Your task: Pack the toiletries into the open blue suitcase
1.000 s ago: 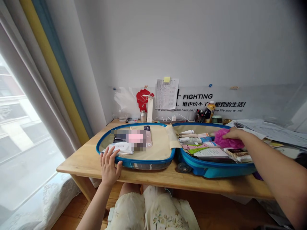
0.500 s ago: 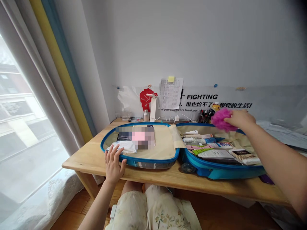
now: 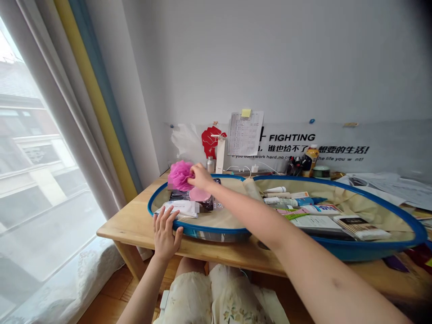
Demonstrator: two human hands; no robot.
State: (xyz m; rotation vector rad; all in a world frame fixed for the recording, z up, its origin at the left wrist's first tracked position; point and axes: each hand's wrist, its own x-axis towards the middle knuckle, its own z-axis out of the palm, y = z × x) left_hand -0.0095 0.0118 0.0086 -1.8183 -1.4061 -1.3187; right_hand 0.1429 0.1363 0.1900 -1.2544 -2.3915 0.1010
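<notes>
An open blue suitcase lies flat on a wooden table. My right hand reaches across it and pinches a pink bath pouf above the far left corner of the left half. My left hand rests with spread fingers on the near rim of that half, beside a white packet. The right half holds several tubes, boxes and leaflets.
Curtains and a window are on the left. Along the wall behind the suitcase stand a small lamp, bottles, a pen cup and cables. Papers lie at the right end of the table. My lap is below the table edge.
My right hand has carried the pink pouf from the right half of the suitcase, up and across, to the far left corner. My left hand has stayed on the rim. The view has shifted left.
</notes>
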